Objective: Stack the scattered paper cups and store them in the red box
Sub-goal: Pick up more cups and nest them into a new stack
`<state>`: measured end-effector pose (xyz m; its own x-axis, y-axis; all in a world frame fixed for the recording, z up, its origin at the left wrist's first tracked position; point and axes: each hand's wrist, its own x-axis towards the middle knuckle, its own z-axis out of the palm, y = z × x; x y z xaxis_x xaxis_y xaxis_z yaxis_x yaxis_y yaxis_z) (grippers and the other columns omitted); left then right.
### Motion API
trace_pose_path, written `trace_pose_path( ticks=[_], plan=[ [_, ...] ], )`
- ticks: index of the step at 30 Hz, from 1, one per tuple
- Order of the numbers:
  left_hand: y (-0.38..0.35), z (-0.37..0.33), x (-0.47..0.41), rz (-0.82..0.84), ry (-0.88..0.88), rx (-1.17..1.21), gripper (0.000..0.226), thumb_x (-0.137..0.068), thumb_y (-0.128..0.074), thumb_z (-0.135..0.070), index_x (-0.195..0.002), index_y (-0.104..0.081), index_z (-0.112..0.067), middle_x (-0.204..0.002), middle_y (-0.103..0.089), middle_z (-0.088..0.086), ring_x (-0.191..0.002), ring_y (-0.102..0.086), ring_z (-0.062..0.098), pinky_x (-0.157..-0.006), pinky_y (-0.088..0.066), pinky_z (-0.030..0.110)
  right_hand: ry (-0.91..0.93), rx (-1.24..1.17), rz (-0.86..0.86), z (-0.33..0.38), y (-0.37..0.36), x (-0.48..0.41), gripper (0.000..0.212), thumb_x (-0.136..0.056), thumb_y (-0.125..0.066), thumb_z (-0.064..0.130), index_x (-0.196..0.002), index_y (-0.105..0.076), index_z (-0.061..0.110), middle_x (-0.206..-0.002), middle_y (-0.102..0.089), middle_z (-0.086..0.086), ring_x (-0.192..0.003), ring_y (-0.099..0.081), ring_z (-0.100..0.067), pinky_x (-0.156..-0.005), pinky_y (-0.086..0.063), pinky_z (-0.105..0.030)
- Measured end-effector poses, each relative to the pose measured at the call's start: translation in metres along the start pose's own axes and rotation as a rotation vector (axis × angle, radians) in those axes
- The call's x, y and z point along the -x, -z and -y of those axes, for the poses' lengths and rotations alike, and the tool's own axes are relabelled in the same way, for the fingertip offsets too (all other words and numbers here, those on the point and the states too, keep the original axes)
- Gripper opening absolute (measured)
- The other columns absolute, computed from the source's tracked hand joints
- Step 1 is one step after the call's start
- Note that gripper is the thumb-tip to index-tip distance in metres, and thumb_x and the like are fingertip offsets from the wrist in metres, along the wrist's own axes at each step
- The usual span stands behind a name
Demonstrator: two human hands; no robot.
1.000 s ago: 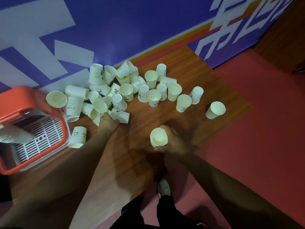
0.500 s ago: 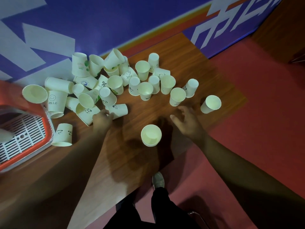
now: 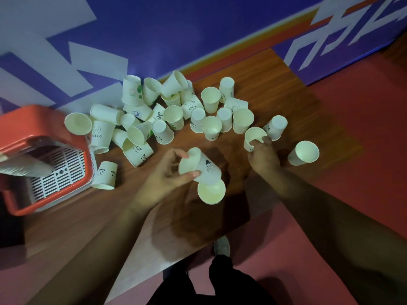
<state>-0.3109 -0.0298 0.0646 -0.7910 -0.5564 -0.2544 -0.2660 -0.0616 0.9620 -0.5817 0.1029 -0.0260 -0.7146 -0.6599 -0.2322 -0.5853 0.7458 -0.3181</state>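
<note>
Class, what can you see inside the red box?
A white slotted insert lines the red box, and a stack of paper cups lies sideways on it. Whatever lies under the insert is hidden.

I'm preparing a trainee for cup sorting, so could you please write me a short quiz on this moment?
1. At which end of the table is the red box?
2. True or false: the left hand holds a printed cup.
3. The grip of the right hand is on: A) an upright cup B) the red box C) nothing.
Key: 1 left; 2 true; 3 A.
</note>
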Motion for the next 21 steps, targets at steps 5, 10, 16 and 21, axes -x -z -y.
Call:
trace_pose_path(
  ticks=[5, 10, 16, 21],
  plan=[
    [-0.018, 0.014, 0.012, 0.11, -0.019, -0.432, 0.083, -0.07, -0.082, -0.055, -0.141, -0.043, -0.037, -0.124, -0.049, -0.028, -0.12, -0.047, 0.006, -0.099, -0.043, 0.024, 0.066, 0.062, -0.086, -0.004, 0.0, -0.001, 0.024, -0.09, -0.064, 0.01, -0.111, -0.068, 0.001, -0.125, -0.054, -0.019, -0.108, -0.061, -0.034, -0.098, -0.049, -0.039],
    [-0.037, 0.04, 0.006, 0.112, -0.141, -0.734, 0.088, -0.07, -0.077, -0.062, -0.144, -0.049, -0.024, -0.131, -0.049, -0.012, -0.122, -0.04, 0.012, -0.1, -0.035, 0.03, 0.138, -0.211, -0.184, 0.002, 0.016, 0.015, 0.014, -0.082, -0.075, 0.013, -0.095, -0.071, 0.008, -0.137, -0.045, -0.016, -0.115, -0.059, -0.032, -0.098, -0.047, -0.031],
    [-0.061, 0.046, -0.012, 0.051, -0.026, -0.542, 0.079, -0.076, -0.087, -0.036, -0.144, -0.049, -0.024, -0.132, -0.045, -0.006, -0.126, -0.043, 0.013, -0.102, -0.04, 0.022, 0.215, -0.535, -0.135, 0.016, 0.05, 0.037, 0.017, -0.078, -0.078, 0.016, -0.071, -0.062, 0.016, -0.14, -0.049, -0.003, -0.127, -0.05, -0.014, -0.097, -0.04, -0.024],
    [-0.074, 0.042, -0.03, -0.007, -0.08, -0.454, 0.07, -0.069, -0.087, -0.04, -0.13, -0.056, -0.025, -0.123, -0.055, -0.008, -0.115, -0.053, 0.007, -0.098, -0.049, 0.036, 0.314, -0.66, -0.034, 0.025, 0.081, 0.057, 0.018, -0.078, -0.078, 0.022, -0.081, -0.061, 0.027, -0.122, -0.054, 0.01, -0.116, -0.05, 0.005, -0.098, -0.043, -0.025]
  ],
)
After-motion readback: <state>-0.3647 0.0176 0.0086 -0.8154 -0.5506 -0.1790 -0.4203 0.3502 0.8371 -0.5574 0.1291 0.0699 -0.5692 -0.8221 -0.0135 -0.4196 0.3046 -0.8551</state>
